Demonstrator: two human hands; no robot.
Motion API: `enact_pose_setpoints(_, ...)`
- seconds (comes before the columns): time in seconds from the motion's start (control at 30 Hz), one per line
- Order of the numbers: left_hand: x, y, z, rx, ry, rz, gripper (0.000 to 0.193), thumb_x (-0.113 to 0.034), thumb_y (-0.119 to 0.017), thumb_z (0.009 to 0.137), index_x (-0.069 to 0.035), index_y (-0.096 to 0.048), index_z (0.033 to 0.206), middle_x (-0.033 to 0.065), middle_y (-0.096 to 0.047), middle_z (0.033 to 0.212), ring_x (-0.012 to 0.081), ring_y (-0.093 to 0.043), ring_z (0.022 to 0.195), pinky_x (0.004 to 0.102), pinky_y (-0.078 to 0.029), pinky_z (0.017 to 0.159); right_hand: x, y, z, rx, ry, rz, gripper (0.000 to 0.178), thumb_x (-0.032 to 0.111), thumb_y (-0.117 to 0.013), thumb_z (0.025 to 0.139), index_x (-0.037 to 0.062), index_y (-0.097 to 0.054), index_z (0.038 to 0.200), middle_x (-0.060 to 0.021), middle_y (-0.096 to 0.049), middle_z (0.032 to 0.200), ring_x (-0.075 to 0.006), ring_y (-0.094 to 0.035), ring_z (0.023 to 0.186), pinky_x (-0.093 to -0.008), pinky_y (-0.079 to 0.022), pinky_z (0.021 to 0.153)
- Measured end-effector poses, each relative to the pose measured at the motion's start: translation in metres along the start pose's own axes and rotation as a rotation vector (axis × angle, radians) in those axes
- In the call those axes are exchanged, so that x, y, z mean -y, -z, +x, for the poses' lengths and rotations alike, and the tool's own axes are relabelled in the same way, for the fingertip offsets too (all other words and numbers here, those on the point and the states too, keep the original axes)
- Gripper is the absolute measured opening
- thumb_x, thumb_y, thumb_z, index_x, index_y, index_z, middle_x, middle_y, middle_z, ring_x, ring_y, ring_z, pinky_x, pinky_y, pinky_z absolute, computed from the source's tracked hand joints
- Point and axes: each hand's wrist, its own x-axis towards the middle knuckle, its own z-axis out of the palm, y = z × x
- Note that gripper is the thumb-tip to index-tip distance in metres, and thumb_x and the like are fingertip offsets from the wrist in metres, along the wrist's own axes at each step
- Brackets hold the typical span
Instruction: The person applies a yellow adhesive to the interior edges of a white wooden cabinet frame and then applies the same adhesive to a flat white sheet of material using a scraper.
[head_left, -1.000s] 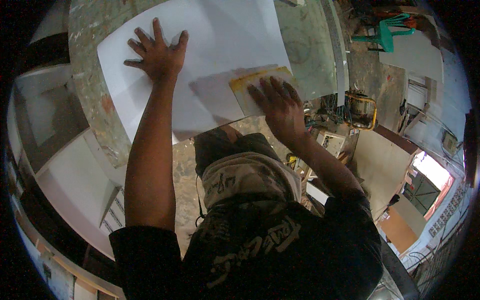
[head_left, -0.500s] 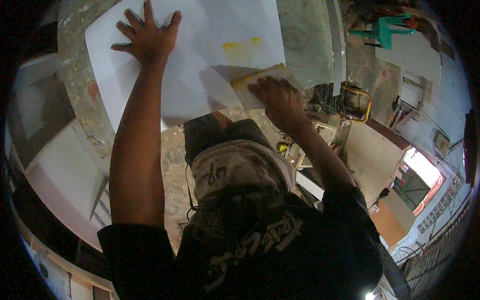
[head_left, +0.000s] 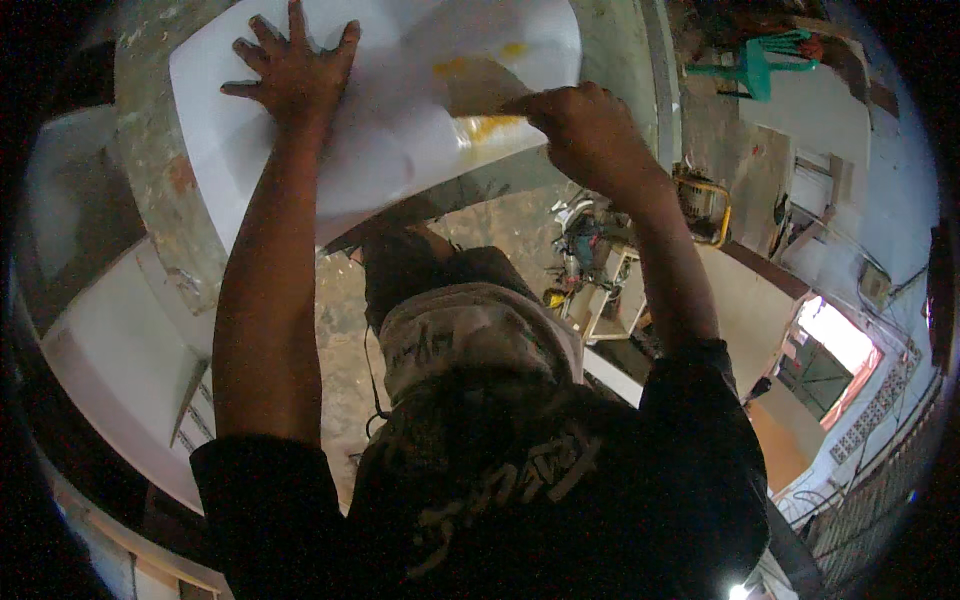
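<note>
A person's right hand point(head_left: 592, 132) gripped the right end of a thin, flat, brownish piece point(head_left: 487, 92) above the lower right part of a smooth white sheet point(head_left: 385, 110) on a worn grey-green table point(head_left: 143, 120). The piece extended leftward from that hand, its long edge running roughly left to right, just beside glossy yellow smears point(head_left: 490, 128). The left hand point(head_left: 298, 85), grasping nothing, rested with splayed fingers on the sheet's upper left, well apart from the piece; the right was nearer.
</note>
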Motion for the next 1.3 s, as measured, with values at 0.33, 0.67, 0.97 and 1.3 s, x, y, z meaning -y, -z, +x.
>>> enact_pose_setpoints(0.33, 0.003, 0.015, -0.009, 0.234, -0.157, -0.211, 0.087, -0.061, -0.057, 0.085, -0.01, -0.031, 0.15, 0.0186, -0.024, 0.157, 0.0425, -0.019, 0.144, 0.0762, -0.011, 0.105, 0.01, 0.059, -0.06, 0.199, 0.031, 0.031, 0.049, -0.004, -0.056, 0.072, 0.0182, -0.07, 0.114, -0.0118, -0.071, 0.094, -0.0337, -0.066, 0.093, -0.0475, -0.051, 0.085)
enact_pose_setpoints(0.67, -0.016, -0.001, -0.029, 0.049, -0.194, -0.041, 0.091, -0.076, -0.046, 0.083, -0.02, -0.026, 0.153, 0.0148, -0.022, 0.158, 0.0411, -0.017, 0.145, 0.0807, -0.014, 0.1, -0.029, -0.095, 0.014, -0.173, 0.001, -0.014, 0.045, 0.003, -0.054, 0.077, 0.0213, -0.069, 0.115, -0.0078, -0.069, 0.109, -0.0292, -0.067, 0.095, -0.0448, -0.055, 0.08)
enact_pose_setpoints(0.97, -0.034, 0.033, -0.023, 0.282, -0.027, -0.022, 0.086, -0.062, -0.055, 0.086, -0.011, -0.03, 0.151, 0.0152, -0.022, 0.159, 0.0397, -0.017, 0.146, 0.077, -0.01, 0.105, 0.013, -0.105, -0.088, 0.084, 0.036, -0.031, 0.036, 0.012, -0.06, 0.081, 0.019, -0.066, 0.116, -0.0072, -0.065, 0.115, -0.0279, -0.062, 0.107, -0.0465, -0.053, 0.085)
enact_pose_setpoints(1.3, -0.019, -0.003, -0.025, 0.026, -0.142, 0.008, 0.09, -0.076, -0.044, 0.084, -0.019, -0.03, 0.151, 0.0165, -0.025, 0.157, 0.0431, -0.02, 0.143, 0.0824, -0.013, 0.098, -0.014, 0.042, -0.018, -0.188, 0.097, 0.035, 0.047, 0.002, -0.06, 0.072, 0.0236, -0.071, 0.113, -0.0122, -0.07, 0.101, -0.0355, -0.066, 0.092, -0.0484, -0.053, 0.083)
